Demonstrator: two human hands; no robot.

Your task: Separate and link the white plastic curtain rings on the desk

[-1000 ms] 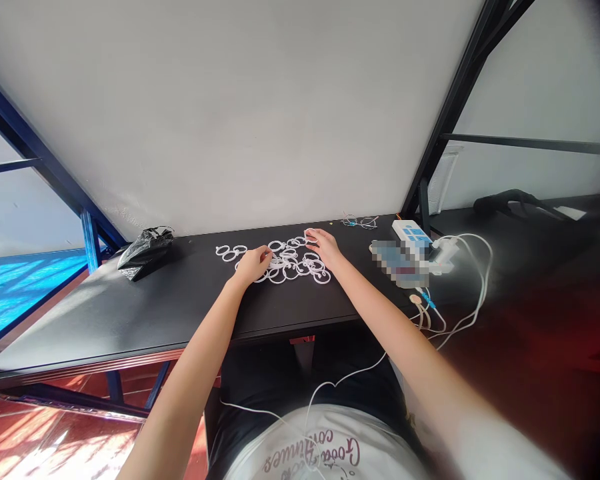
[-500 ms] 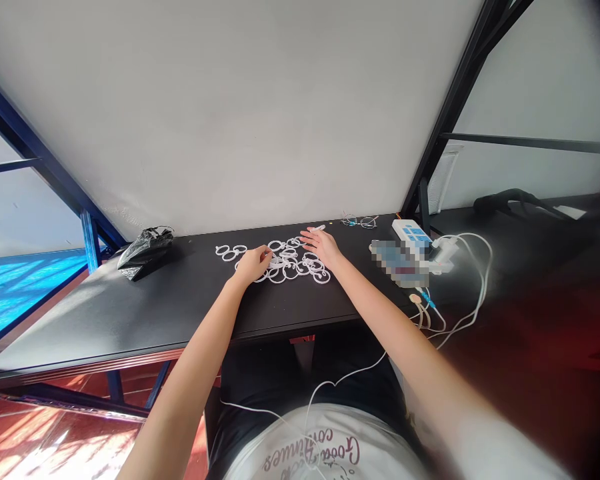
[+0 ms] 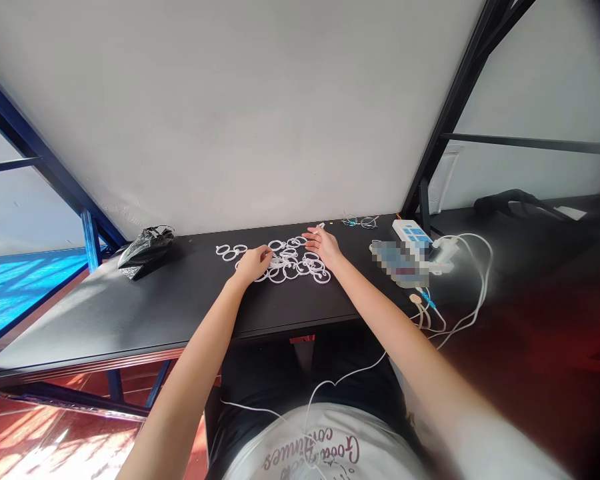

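Several white plastic rings (image 3: 293, 263) lie in a loose heap on a black table (image 3: 180, 300). My left hand (image 3: 254, 262) rests on the heap's left side with its fingers curled onto the rings. My right hand (image 3: 323, 245) hovers over the heap's far right side, fingers stretched out and apart, with nothing in it. A small white piece (image 3: 321, 226) lies just beyond its fingertips. Two more rings (image 3: 231, 251) lie apart to the left of the heap.
A crumpled black bag (image 3: 145, 247) sits at the table's back left. A white power strip (image 3: 413, 234) with white plugs and cables (image 3: 467, 280) lies to the right, beside a blurred patch. Thin wire bits (image 3: 361, 221) lie by the wall. Black frame posts stand at both sides.
My right hand has let go of the white piece it held at the heap's far edge and opened its fingers. My left hand has not moved.
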